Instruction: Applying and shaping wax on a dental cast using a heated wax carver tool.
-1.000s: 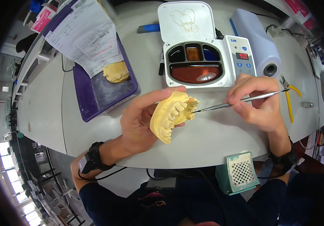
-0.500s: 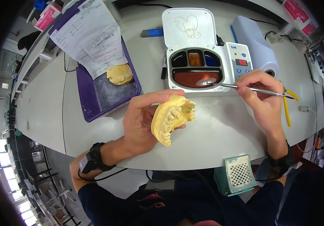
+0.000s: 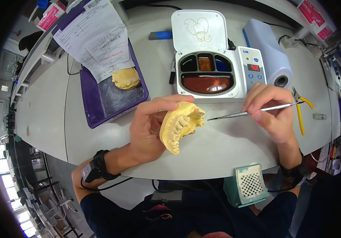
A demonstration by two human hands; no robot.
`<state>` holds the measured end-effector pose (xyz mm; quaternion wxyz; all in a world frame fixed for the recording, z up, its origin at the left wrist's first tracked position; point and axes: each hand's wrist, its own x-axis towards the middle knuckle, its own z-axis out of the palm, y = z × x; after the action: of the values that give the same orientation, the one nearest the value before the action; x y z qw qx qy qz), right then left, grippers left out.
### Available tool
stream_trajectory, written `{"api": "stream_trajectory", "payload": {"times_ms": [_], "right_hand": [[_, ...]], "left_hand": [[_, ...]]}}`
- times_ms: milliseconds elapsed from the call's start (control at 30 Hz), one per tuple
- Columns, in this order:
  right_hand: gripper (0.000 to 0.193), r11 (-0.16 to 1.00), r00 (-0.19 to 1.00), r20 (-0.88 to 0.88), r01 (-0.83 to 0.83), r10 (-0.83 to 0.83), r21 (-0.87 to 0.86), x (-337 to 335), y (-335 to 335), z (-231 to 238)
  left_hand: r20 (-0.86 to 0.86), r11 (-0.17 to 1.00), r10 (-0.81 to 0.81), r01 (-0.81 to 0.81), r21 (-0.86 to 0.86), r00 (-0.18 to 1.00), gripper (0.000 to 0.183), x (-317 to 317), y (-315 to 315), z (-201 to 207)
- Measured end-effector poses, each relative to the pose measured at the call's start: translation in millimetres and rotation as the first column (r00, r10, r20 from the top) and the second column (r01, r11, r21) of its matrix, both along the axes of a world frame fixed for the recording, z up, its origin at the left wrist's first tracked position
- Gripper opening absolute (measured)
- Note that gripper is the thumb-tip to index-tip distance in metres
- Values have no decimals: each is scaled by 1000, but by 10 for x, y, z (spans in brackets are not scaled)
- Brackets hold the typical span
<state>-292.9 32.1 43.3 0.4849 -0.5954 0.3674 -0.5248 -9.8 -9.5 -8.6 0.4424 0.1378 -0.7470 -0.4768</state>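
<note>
My left hand [image 3: 148, 129] is closed round a yellow plaster dental model [image 3: 172, 129], its row of teeth turned to the right. Between thumb and fingers of my right hand [image 3: 271, 113] lies a slim metal wax carving tool [image 3: 234, 115], held like a pen. Its dark tip points left and stands a little apart from the model's right side. Behind both hands is a white wax heating pot [image 3: 240, 89] with its lid raised. Reddish-brown wax [image 3: 206, 82] fills the large front well; smaller wells hold black, amber and blue wax.
A purple tray [image 3: 113, 115] at the left holds another yellow plaster piece [image 3: 125, 78] and paper sheets [image 3: 93, 43]. Yellow-handled pliers [image 3: 300, 115] lie right of my right hand, near a pale blue device [image 3: 267, 51]. A green perforated box [image 3: 250, 184] sits at the front edge.
My right hand has brought the carving tool's tip out of the reddish-brown wax, down and toward the dental model. The left hand and the model have stayed nearly still, with a slight turn.
</note>
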Motion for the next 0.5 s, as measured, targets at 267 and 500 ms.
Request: {"api": "stream_trajectory", "payload": {"times_ms": [267,500], "right_hand": [[10,994,984,-175,-54,38,-91,56,-14,-42],[11,997,984,-173,-51,39,-63,44,-5,-40]], "left_hand": [[11,1000,-10,10,-7,1000,68,3,11,14],[4,1000,-1,0,16,1000,68,4,25,13]]}}
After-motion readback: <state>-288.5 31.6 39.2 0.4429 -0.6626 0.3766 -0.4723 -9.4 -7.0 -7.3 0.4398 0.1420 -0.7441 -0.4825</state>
